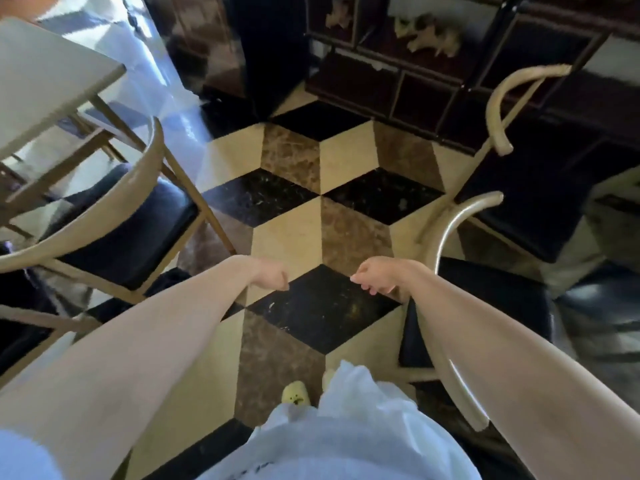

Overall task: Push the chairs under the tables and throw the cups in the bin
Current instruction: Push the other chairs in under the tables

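My left hand (272, 275) and my right hand (375, 278) hang in front of me over the tiled floor, both loosely curled with nothing in them. A chair with a curved cream back and black seat (128, 230) stands on the left, partly under a white table (41, 81). Beside my right forearm stands a second such chair (478, 296), its curved backrest just behind my right wrist. Further back on the right is a third chair (533, 188). No cup or bin shows in the view.
A dark shelving unit (415, 64) with small figurines lines the far wall. The cube-patterned floor (311, 209) runs as an aisle between the left and right chairs. My slippered feet (296, 393) stand at the bottom centre.
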